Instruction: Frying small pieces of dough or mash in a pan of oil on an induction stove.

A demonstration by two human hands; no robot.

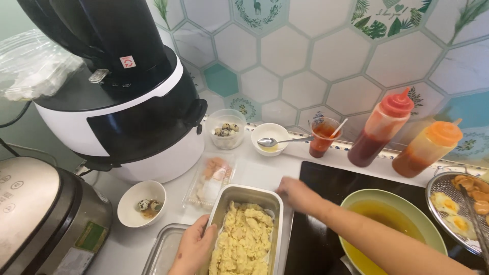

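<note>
1. While the left hand (194,248) grips the near-left rim of the rectangular steel tray of pale yellow dough pieces (246,231), the right hand (297,194) rests on its far-right corner — whether those fingers clasp it, I cannot tell.
2. This tray sits at the counter's front edge, against the black cooktop (318,224).
3. An empty steel tray (164,248) lies just left; a clear plastic packet (210,179) just behind.
4. Right of the forearm stands a green bowl of yellow liquid (392,224).
5. Leftward, a white bowl with quail eggs (141,202) and a black-and-white cooker (132,102) crowd the counter.
</note>
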